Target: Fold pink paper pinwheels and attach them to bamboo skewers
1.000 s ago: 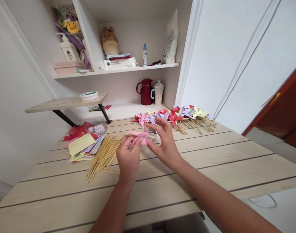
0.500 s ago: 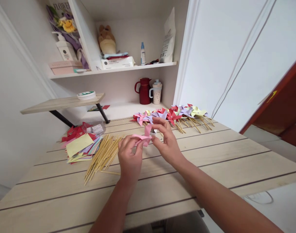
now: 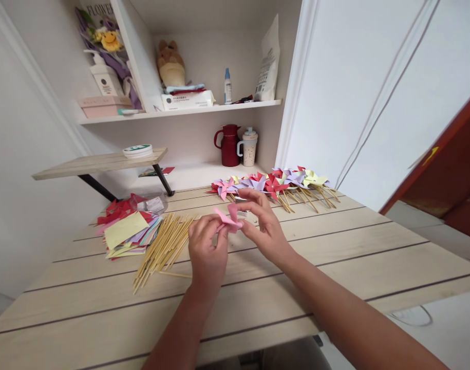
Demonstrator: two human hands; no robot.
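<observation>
A person's 2 bare hands meet above a pale wooden table (image 3: 335, 267), both working a small pink paper piece (image 3: 227, 218) held just over the middle of the tabletop. The left hand (image 3: 206, 252) pinches its near edge between thumb and fingertips; the right hand (image 3: 264, 226) has thumb and forefinger closed on its far side, the other fingers curled loosely. The paper's long axis runs roughly from 9 to 3 o'clock, with 1 folded flap sticking up toward 12. Its underside is hidden by the fingers, so its exact shape is hard to make out.

At 9 o'clock from the hands lies a bundle of wooden sticks (image 3: 163, 248), pointing from 7 to 1. Beyond them sits a stack of coloured paper (image 3: 127, 232). At 1 o'clock lies a row of finished pinwheels (image 3: 275, 184).
</observation>
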